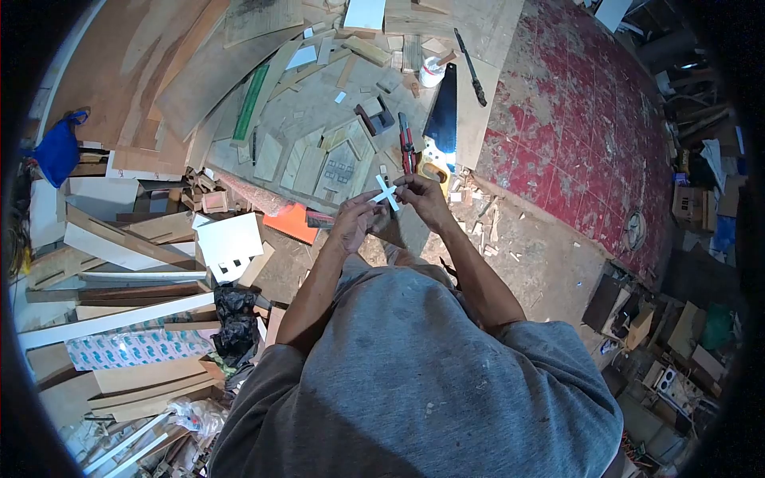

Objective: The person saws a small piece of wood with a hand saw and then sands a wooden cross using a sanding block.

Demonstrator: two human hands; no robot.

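Observation:
A small white cross-shaped piece is held between my two hands, in front of my chest. My left hand pinches its left arm with the fingertips. On the other side, my right hand grips its right arm between thumb and finger. Just beyond the hands lie red-handled pliers or a similar tool and a handsaw with a pale yellowish handle. A small wooden house-shaped panel with a window-like grid lies flat on the work board.
Wood strips and offcuts cover the board ahead, with a green strip, a small hand plane and a white tub. A worn red surface spans the right. Stacked boards and a black plastic bag crowd the left.

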